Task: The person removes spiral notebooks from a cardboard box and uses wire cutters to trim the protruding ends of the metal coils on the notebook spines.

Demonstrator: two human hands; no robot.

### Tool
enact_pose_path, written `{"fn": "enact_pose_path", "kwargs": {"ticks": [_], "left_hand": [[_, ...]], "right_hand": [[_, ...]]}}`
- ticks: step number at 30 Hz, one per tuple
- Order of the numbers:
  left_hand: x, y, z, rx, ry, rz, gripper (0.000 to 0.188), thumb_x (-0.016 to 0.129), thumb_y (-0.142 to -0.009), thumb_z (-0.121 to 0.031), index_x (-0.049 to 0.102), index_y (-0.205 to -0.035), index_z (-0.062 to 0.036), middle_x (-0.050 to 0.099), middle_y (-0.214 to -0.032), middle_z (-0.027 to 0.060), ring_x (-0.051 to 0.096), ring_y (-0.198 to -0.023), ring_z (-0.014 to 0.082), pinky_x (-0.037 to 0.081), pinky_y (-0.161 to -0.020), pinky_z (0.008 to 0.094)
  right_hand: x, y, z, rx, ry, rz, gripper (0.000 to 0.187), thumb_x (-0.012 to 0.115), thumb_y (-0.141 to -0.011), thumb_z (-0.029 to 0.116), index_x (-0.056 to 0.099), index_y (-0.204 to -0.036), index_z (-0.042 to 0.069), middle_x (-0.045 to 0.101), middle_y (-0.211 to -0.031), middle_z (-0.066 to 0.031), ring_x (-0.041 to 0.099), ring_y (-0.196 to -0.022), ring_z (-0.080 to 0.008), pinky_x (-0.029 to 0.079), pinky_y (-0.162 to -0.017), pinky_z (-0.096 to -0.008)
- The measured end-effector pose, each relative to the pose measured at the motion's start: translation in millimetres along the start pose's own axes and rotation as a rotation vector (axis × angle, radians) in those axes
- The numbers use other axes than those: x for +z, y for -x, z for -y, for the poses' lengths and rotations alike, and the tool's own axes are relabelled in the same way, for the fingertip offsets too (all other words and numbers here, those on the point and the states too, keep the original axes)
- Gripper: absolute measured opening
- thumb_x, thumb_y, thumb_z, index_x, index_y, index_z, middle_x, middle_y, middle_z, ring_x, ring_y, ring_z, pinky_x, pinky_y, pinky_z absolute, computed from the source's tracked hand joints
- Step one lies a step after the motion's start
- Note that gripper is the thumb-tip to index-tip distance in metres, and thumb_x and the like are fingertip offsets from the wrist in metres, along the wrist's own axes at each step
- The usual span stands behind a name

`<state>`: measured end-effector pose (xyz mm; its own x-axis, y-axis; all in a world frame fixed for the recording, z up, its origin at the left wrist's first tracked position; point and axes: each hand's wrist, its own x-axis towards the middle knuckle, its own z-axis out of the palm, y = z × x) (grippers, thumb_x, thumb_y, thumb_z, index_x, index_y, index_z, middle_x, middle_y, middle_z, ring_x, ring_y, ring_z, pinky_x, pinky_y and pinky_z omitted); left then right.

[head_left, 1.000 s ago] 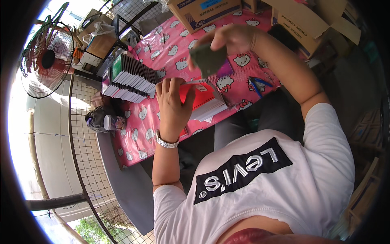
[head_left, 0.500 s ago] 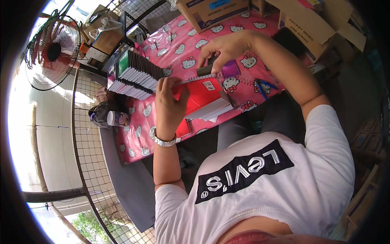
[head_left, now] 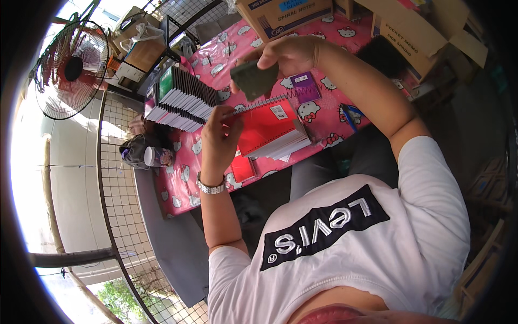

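Here, a dark block [head_left: 252,81] is clasped in the right hand [head_left: 285,55], thumb and fingers closed about it, just beyond the coil [head_left: 265,102]. The left hand [head_left: 218,132] is curled nearly closed at the coil's left end; whether the coil is pinched or merely touched cannot be told. The red notebook [head_left: 270,129] is set on the table [head_left: 229,35], its far edge lined by the coil, near a purple notebook [head_left: 307,90].

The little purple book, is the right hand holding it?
No, the purple book lies on the pink tablecloth, and the right hand holds a dark green object.
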<state>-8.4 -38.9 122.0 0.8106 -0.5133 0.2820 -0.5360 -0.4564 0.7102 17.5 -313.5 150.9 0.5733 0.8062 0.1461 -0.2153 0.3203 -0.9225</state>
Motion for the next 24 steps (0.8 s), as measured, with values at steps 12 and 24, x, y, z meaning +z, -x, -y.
{"fn": "enact_pose_path", "kwargs": {"ticks": [12,24], "left_hand": [[2.7,-4.6,6.8,-0.039,0.060,-0.053,0.020,0.067,-0.088,-0.007,0.060,-0.105,0.0015,0.068,-0.086,0.0094,0.065,-0.071,0.0122,0.052,-0.062,0.0266],[32.9,11.4,6.1,-0.103,0.431,-0.341,0.019,0.063,-0.097,-0.013,0.065,-0.103,0.0049,0.064,-0.079,0.0025,0.067,-0.070,0.0111,0.053,-0.063,0.0221]], "right_hand": [[-91.9,37.3,-108.2,0.176,0.785,-0.669,0.044,0.069,-0.081,0.047,0.069,-0.103,0.009,0.068,-0.109,-0.0083,0.063,-0.099,-0.0154,0.049,-0.084,-0.0344],[-8.6,183.6,-297.1,0.508,1.797,-1.367,0.054,0.068,-0.086,0.032,0.055,-0.131,0.006,0.054,-0.131,-0.0164,0.049,-0.125,-0.0359,0.038,-0.106,-0.0496]]}}
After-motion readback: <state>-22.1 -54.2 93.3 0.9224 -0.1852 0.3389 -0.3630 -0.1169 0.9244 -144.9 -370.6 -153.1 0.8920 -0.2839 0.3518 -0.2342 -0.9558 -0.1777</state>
